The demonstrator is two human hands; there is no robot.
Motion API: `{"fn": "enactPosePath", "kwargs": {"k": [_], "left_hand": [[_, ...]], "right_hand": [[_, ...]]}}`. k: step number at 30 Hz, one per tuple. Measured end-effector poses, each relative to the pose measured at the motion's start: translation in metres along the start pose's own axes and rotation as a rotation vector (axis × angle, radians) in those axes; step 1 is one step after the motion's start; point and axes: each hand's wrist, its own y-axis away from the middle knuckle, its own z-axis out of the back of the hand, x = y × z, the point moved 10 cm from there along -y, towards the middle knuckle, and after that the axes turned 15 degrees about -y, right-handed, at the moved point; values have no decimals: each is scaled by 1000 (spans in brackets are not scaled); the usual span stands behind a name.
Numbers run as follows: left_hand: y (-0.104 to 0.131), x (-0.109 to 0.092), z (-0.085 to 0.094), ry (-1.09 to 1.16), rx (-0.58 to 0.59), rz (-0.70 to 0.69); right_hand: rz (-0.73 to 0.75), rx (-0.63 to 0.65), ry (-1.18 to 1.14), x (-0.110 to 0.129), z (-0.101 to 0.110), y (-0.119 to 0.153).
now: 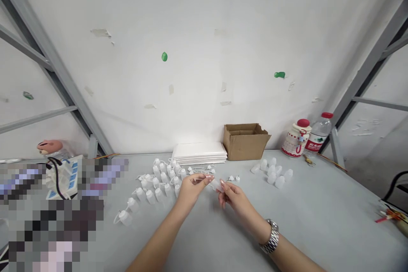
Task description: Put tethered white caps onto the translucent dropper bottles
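Observation:
Between my two hands, above the grey table, is a small translucent plastic bottle (216, 185), tilted. My right hand (232, 193) grips its body with thumb and fingers. At the other end, my left hand (196, 183) pinches a white cap with a thin strap, mostly hidden by the fingers. Several capped bottles (158, 194) stand in loose rows left of my left hand. Several bottles without caps (271, 177) are grouped to the right. Loose white caps (237, 178) lie behind my hands.
A stack of white flat boxes (199, 153) and an open cardboard box (247, 144) stand against the wall. At the back right are a red-lidded jar (295, 140) and a water bottle (318, 134). A power strip (68, 174) lies left, beside blurred patches.

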Motion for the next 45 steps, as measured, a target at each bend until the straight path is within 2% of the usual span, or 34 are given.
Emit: {"fn": "enactPosePath", "kwargs": {"k": [4, 6, 10, 12, 14, 17, 19, 21, 24, 26, 29, 32, 35, 39, 42, 45], "left_hand": [[4, 1, -8, 38, 87, 46], [4, 2, -8, 61, 85, 51], [2, 8, 0, 101, 15, 65], [2, 9, -1, 101, 27, 64], [2, 7, -4, 91, 57, 52], [4, 3, -8, 81, 97, 42], [5, 1, -9, 78, 105, 35], [4, 1, -9, 81, 91, 21], [3, 3, -8, 87, 53, 8], [3, 4, -9, 75, 45, 0], [3, 3, -11, 39, 56, -26], [4, -3, -12, 0, 73, -69], [6, -12, -13, -21, 112, -121], [10, -22, -18, -44, 179, -181], [11, -23, -18, -53, 182, -188], [8, -19, -14, -59, 121, -163]], "right_hand": [[-98, 41, -45, -8, -8, 5], [-93, 51, -29, -6, -10, 7], [164, -72, 107, 21, 1, 7], [217, -96, 137, 26, 4, 8], [157, -58, 109, 20, 3, 6], [-64, 16, -9, -2, -3, 4], [-154, 42, -57, -12, -6, 4], [-94, 26, -34, -7, -5, 4], [143, -60, 95, 14, 4, 5], [213, -100, 154, 20, 8, 6], [101, -32, 97, 9, 4, 3], [-82, 116, -119, -4, -10, 4], [-297, 225, -349, -17, -24, 13], [-510, 359, -461, -29, -38, 27], [-515, 368, -456, -30, -38, 27], [-325, 256, -358, -20, -27, 14]]}}
